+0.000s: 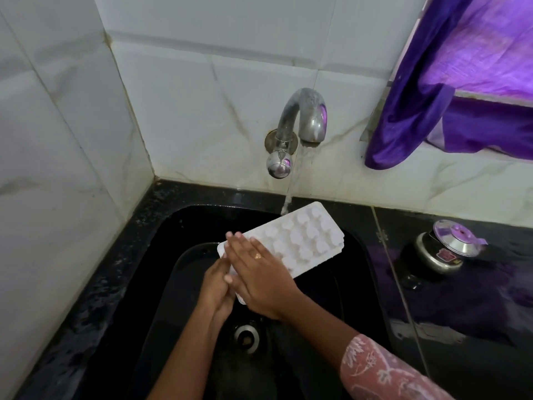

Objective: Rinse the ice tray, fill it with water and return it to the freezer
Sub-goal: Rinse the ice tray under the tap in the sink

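Observation:
A white ice tray [302,238] is held tilted over the black sink [178,226], its far end under the water stream [288,200] running from the metal tap [305,116]. My left hand [217,287] grips the tray's near end from below, thumb on its edge. My right hand [259,272], wearing a ring, lies flat on the tray's upper face with fingers stretched out. The near part of the tray is hidden under my hands.
The sink's drain [246,336] sits below my wrists. A small steel pot with a lid [447,246] stands on the black counter at right. Purple cloth [461,82] hangs at the upper right. White tiled walls close the left and back.

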A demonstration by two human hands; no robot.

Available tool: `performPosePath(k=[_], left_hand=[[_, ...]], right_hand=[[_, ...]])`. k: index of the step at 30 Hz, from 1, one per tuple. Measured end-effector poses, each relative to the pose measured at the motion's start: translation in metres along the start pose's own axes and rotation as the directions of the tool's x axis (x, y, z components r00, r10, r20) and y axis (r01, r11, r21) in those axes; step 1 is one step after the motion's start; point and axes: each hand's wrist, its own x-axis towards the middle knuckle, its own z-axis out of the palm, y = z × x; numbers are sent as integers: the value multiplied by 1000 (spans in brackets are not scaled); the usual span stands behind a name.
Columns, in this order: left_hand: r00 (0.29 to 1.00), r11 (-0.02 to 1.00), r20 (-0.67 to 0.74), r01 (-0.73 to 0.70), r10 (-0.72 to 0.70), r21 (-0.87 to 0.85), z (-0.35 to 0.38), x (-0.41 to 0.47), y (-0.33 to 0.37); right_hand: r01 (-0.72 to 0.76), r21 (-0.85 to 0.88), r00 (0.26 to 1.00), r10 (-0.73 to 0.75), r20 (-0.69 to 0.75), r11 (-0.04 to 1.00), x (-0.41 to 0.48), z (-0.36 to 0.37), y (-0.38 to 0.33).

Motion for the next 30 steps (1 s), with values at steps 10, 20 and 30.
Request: performPosePath(k=[10, 20, 30], left_hand=[[1000, 985, -24, 2, -7, -175, 3, 0, 0], [994, 998, -110, 9, -16, -57, -27, 1, -5], [998, 987, -37, 43, -49, -153, -33, -18, 17]], right_hand=[[-190, -27, 981, 189, -39, 981, -19, -16, 58], [-594, 535, 723, 691, 28, 600, -2, -41, 85], [-327, 944, 723, 655, 219, 46, -43, -57, 69]])
